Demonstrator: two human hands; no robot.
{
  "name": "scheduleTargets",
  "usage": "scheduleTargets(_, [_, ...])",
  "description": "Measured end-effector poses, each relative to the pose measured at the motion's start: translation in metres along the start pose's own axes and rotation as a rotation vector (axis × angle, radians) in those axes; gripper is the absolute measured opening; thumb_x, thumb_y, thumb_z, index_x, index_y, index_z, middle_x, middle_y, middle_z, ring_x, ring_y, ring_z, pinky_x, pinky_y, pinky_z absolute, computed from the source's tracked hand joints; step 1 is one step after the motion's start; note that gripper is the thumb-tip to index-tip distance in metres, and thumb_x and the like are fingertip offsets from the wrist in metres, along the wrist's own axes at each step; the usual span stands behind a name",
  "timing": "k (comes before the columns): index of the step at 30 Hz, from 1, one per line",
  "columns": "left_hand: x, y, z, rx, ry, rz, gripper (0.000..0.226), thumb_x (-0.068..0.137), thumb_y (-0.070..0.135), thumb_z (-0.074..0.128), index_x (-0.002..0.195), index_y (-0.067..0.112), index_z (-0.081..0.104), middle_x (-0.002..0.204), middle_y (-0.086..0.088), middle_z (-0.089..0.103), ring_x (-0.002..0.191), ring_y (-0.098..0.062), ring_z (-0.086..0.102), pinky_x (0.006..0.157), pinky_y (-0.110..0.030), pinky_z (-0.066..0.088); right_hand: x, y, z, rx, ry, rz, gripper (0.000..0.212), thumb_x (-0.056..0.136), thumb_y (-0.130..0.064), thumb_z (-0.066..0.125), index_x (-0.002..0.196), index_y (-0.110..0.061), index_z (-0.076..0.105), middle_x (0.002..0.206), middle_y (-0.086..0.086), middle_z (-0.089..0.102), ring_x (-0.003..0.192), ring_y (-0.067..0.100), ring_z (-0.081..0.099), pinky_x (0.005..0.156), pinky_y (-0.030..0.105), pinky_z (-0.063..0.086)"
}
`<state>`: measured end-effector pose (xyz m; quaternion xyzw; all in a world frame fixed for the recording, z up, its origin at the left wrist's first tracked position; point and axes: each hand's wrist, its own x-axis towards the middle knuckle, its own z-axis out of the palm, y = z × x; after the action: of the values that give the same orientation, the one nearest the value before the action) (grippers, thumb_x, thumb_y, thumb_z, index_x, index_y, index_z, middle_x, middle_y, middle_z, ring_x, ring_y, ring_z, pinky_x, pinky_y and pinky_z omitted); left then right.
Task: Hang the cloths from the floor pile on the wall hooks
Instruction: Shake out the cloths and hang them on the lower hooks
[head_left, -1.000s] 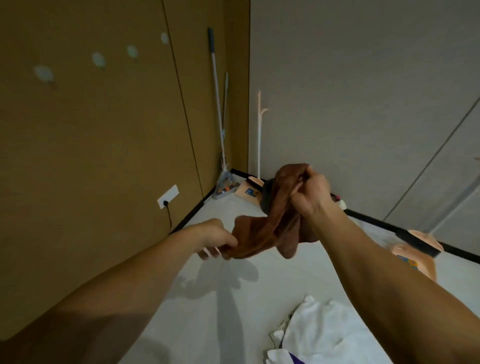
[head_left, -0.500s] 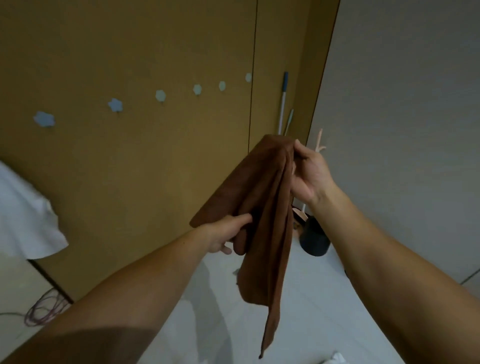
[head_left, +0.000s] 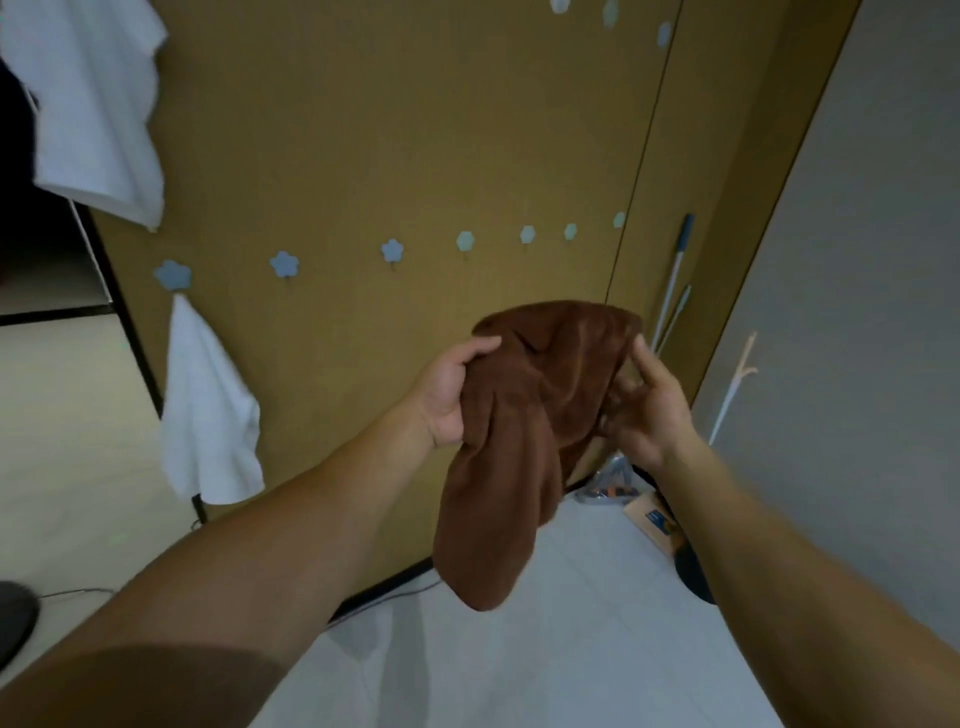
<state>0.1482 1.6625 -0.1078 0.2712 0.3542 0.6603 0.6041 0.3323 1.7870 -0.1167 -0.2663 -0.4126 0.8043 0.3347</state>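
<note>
Both hands were raised in front of the brown wall (head_left: 415, 130), holding a brown cloth (head_left: 519, 441) between them. The left hand (head_left: 452, 395) gripped the cloth's left side, thumb over the top edge and the fingers hidden behind the fabric. The right hand (head_left: 641, 405) held the right side, thumb on the near face and fingers curled into the folds. The cloth bunched across the top between the two hands and hung down in a long loose fold, its lowest end clear of the pale floor (head_left: 545, 649).

On the wall beyond, a row of pale blue flower-shaped hooks (head_left: 392, 251) ran left to right — the nearest ones to the cloth were bare. A white cloth (head_left: 208, 410) hung from the leftmost hook (head_left: 172, 274), and another white cloth (head_left: 98, 104) hung higher up at the far left. In the corner to the right, a mop handle (head_left: 675, 270) leaned against the wall, just beside the grey wall (head_left: 857, 260).
</note>
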Motion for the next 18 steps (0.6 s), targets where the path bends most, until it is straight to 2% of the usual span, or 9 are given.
scheduleTargets(1, [-0.003,0.011,-0.004,-0.015,0.009,0.043,0.036,0.079,0.025,0.061,0.097,-0.004,0.072,0.095,-0.02,0.072,0.084,-0.029,0.07,0.078,-0.037,0.058,0.001,0.019,0.003,-0.129,-0.022,0.084,0.053,0.081,-0.056,0.065,0.118,-0.019,0.067,0.119,0.011,0.065,0.11,0.03,0.06,0.091,0.044,0.05])
scheduleTargets(3, [-0.009,0.025,-0.017,0.001,0.027,0.068,0.043,0.078,0.023,0.062,0.111,-0.005,0.067,0.107,-0.022,0.068,0.096,-0.032,0.067,0.091,-0.042,0.053,0.002,0.054,0.015,-0.224,-0.124,0.265,0.04,0.086,-0.043,0.064,0.111,-0.012,0.064,0.093,0.009,0.068,0.083,0.02,0.063,0.067,0.03,0.049])
scheduleTargets(5, [-0.015,0.029,-0.037,0.078,0.048,0.012,0.051,0.078,0.016,0.06,0.125,-0.005,0.057,0.118,-0.022,0.062,0.106,-0.034,0.06,0.102,-0.044,0.045,0.008,0.068,0.037,-0.224,-0.172,0.28,0.017,0.086,-0.028,0.06,0.082,-0.012,0.065,0.066,0.001,0.061,0.058,0.012,0.054,0.056,0.024,0.041])
scheduleTargets(6, [-0.019,0.03,-0.047,0.135,0.067,-0.035,0.051,0.078,0.013,0.058,0.126,-0.004,0.055,0.117,-0.021,0.061,0.105,-0.034,0.059,0.102,-0.044,0.044,0.015,0.068,0.047,-0.196,-0.143,0.216,0.017,0.086,-0.023,0.059,0.072,-0.015,0.062,0.06,-0.001,0.056,0.056,0.012,0.05,0.057,0.024,0.039])
scheduleTargets(9, [-0.033,0.038,-0.078,0.224,0.144,-0.112,0.037,0.081,0.008,0.051,0.116,-0.004,0.058,0.105,-0.02,0.061,0.093,-0.033,0.06,0.09,-0.042,0.048,0.032,0.066,0.074,-0.24,-0.056,0.045,0.018,0.093,-0.021,0.053,0.077,-0.018,0.059,0.075,0.0,0.062,0.076,0.017,0.058,0.071,0.031,0.042])
scheduleTargets(12, [-0.038,0.058,-0.096,0.184,0.179,-0.053,0.032,0.073,0.011,0.058,0.1,-0.005,0.062,0.092,-0.018,0.064,0.08,-0.029,0.063,0.076,-0.036,0.054,0.045,0.095,0.087,-0.538,-0.023,0.112,0.019,0.093,-0.033,0.054,0.091,-0.015,0.062,0.101,0.008,0.067,0.103,0.025,0.062,0.087,0.041,0.049])
scheduleTargets(14, [-0.04,0.073,-0.098,0.162,0.149,-0.045,0.031,0.067,0.015,0.062,0.092,-0.004,0.062,0.083,-0.016,0.063,0.072,-0.027,0.063,0.07,-0.033,0.054,0.047,0.119,0.098,-0.576,-0.033,0.218,0.042,0.088,-0.05,0.056,0.104,-0.011,0.064,0.107,0.015,0.067,0.108,0.032,0.063,0.101,0.049,0.045])
scheduleTargets(15, [-0.041,0.079,-0.099,0.163,0.137,-0.043,0.031,0.066,0.016,0.062,0.09,-0.003,0.061,0.08,-0.015,0.063,0.07,-0.026,0.063,0.068,-0.032,0.055,0.049,0.127,0.104,-0.559,-0.062,0.259,0.055,0.084,-0.058,0.056,0.11,-0.01,0.065,0.111,0.016,0.069,0.109,0.033,0.063,0.102,0.051,0.044])
scheduleTargets(18, [-0.037,0.088,-0.105,0.178,0.165,-0.021,0.026,0.069,0.017,0.059,0.086,-0.002,0.061,0.073,-0.014,0.064,0.063,-0.025,0.064,0.062,-0.029,0.055,0.059,0.137,0.117,-0.408,-0.196,0.331,0.076,0.082,-0.075,0.044,0.117,-0.01,0.064,0.107,0.011,0.073,0.1,0.029,0.069,0.095,0.046,0.049])
